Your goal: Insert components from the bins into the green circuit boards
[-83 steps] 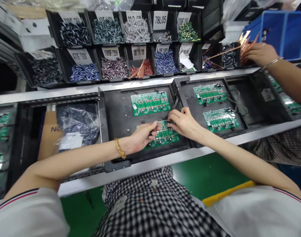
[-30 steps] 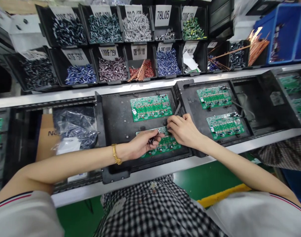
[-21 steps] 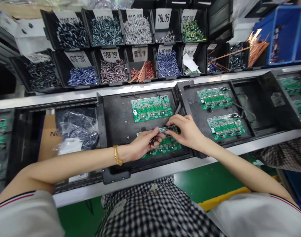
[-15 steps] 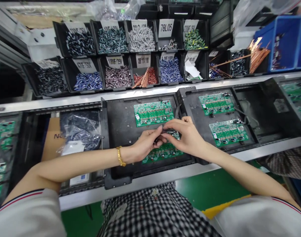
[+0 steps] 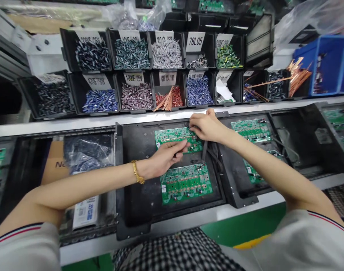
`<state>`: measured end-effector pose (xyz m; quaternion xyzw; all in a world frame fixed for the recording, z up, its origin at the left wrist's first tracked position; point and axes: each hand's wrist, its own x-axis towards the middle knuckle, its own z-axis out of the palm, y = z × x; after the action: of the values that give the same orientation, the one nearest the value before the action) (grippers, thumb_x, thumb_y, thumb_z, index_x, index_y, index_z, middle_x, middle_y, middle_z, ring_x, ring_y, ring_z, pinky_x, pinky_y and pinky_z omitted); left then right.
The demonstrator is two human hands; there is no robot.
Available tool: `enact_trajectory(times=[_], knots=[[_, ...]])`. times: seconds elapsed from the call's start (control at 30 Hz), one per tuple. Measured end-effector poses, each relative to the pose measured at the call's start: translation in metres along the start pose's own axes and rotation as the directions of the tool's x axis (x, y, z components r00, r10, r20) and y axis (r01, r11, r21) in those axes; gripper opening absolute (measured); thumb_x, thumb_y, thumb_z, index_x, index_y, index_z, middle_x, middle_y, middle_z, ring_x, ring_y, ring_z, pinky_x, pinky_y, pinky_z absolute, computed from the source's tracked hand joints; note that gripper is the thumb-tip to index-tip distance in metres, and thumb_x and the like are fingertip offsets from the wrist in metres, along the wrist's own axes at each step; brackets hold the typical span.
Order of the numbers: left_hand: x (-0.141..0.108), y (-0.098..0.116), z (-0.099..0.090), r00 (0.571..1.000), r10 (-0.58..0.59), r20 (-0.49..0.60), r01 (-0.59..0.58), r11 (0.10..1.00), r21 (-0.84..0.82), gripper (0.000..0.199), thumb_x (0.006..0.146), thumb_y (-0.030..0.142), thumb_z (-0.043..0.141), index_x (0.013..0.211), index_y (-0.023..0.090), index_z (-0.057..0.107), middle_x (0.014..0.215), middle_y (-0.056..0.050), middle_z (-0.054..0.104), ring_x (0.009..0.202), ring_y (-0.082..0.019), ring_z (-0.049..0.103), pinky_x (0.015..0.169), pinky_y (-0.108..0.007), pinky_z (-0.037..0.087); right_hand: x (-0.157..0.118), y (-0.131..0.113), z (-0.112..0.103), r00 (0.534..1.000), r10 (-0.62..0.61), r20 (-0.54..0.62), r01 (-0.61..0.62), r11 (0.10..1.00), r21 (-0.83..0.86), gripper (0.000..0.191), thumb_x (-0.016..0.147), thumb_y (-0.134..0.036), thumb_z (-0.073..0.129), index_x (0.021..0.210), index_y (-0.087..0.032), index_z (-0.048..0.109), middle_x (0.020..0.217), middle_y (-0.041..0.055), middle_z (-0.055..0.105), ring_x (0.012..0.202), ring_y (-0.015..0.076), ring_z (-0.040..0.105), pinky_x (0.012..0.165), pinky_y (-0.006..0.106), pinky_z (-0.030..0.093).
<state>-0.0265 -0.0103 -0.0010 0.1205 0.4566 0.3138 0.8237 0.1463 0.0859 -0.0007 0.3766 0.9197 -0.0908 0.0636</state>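
Note:
Two green circuit boards lie in a black tray (image 5: pixel 135 150). My right hand (image 5: pixel 207 126) is at the top right corner of the upper circuit board (image 5: pixel 170 134), its fingertips pinched together and pointing down. Whatever sits between them is too small to make out. Just below and to the left, my left hand (image 5: pixel 169 156) hovers over the gap between the boards, thumb pressed against curled fingers. Its contents are hidden too. Nearer to me is the lower circuit board (image 5: pixel 186 184), fully uncovered, with a white label at its left edge.
Two rows of black bins (image 5: pixel 134 92) with sorted small components stand behind the metal rail (image 5: pixel 101 126). Copper-coloured strips (image 5: pixel 299 79) stick out at the right, near blue bins (image 5: pixel 328 62). Another tray with circuit boards (image 5: pixel 253 130) adjoins on the right. A bagged bundle (image 5: pixel 89 150) lies left.
My hands were together over the lower board. Now they are apart: the right has moved up to the upper board's corner, the left slightly up and left. The camera view has shifted.

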Motion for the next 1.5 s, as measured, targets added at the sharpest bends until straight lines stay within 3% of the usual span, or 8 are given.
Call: enact_trajectory(times=[0.1, 0.27, 0.53, 0.77, 1.27, 1.5], knots=[[0.002, 0.005, -0.001, 1.0, 0.007, 0.0, -0.007, 0.999, -0.034, 0.015, 0.085, 0.018, 0.06, 0.083, 0.007, 0.07, 0.066, 0.0, 0.049, 0.056, -0.004, 0.039, 0.052, -0.018, 0.03, 0.004, 0.001, -0.003, 0.998, -0.035, 0.046, 0.037, 0.998, -0.044, 0.019, 0.083, -0.017, 0.041, 0.078, -0.013, 0.059, 0.089, 0.0063, 0.06, 0.074, 0.0154, 0.047, 0.071, 0.036, 0.017], [0.006, 0.011, -0.005, 1.0, 0.005, -0.027, -0.006, 1.0, -0.029, 0.016, 0.083, 0.009, 0.059, 0.095, 0.008, 0.07, 0.077, -0.004, 0.058, 0.059, -0.004, 0.042, 0.056, -0.017, 0.033, 0.002, -0.001, -0.004, 0.996, -0.057, 0.066, 0.066, 0.988, -0.142, 0.024, 0.086, -0.015, 0.037, 0.081, -0.012, 0.06, 0.088, 0.0068, 0.059, 0.073, 0.0152, 0.047, 0.074, 0.037, 0.019], [0.012, 0.012, -0.007, 0.999, 0.001, -0.035, -0.002, 1.0, -0.03, 0.015, 0.084, 0.017, 0.061, 0.076, 0.007, 0.069, 0.069, -0.005, 0.056, 0.048, -0.001, 0.033, 0.04, -0.017, 0.019, 0.0, -0.006, 0.001, 0.996, -0.085, 0.036, 0.09, 0.972, -0.217, 0.025, 0.083, -0.007, 0.038, 0.088, -0.013, 0.062, 0.09, 0.0082, 0.06, 0.075, 0.017, 0.05, 0.078, 0.041, 0.022], [0.012, 0.017, -0.005, 0.998, -0.064, 0.002, 0.064, 0.996, -0.057, 0.028, 0.093, 0.016, 0.047, 0.073, 0.006, 0.064, 0.068, -0.005, 0.055, 0.047, -0.002, 0.037, 0.039, -0.014, 0.021, 0.003, 0.004, 0.001, 0.998, -0.059, 0.015, 0.061, 0.993, -0.1, 0.024, 0.087, -0.017, 0.038, 0.083, -0.016, 0.061, 0.089, 0.006, 0.059, 0.075, 0.0165, 0.049, 0.077, 0.041, 0.024], [0.016, 0.021, -0.007, 0.996, -0.066, 0.057, 0.066, 0.998, -0.013, 0.028, 0.092, 0.018, 0.049, 0.074, 0.005, 0.065, 0.067, -0.004, 0.053, 0.048, -0.002, 0.038, 0.041, -0.015, 0.02, 0.001, 0.001, -0.001, 0.998, -0.059, 0.029, 0.063, 0.987, -0.148, 0.024, 0.088, -0.017, 0.037, 0.083, -0.016, 0.061, 0.088, 0.0056, 0.06, 0.074, 0.0162, 0.05, 0.075, 0.039, 0.022], [0.018, 0.018, -0.012, 0.996, -0.001, 0.087, -0.002, 0.999, 0.035, 0.027, 0.089, 0.024, 0.056, 0.068, 0.008, 0.064, 0.067, -0.004, 0.052, 0.05, -0.003, 0.038, 0.042, -0.018, 0.02, 0.0, -0.011, -0.002, 0.996, -0.078, 0.04, 0.086, 0.953, -0.289, 0.028, 0.084, -0.009, 0.035, 0.088, -0.014, 0.062, 0.091, 0.0085, 0.062, 0.074, 0.0181, 0.053, 0.076, 0.042, 0.025]])
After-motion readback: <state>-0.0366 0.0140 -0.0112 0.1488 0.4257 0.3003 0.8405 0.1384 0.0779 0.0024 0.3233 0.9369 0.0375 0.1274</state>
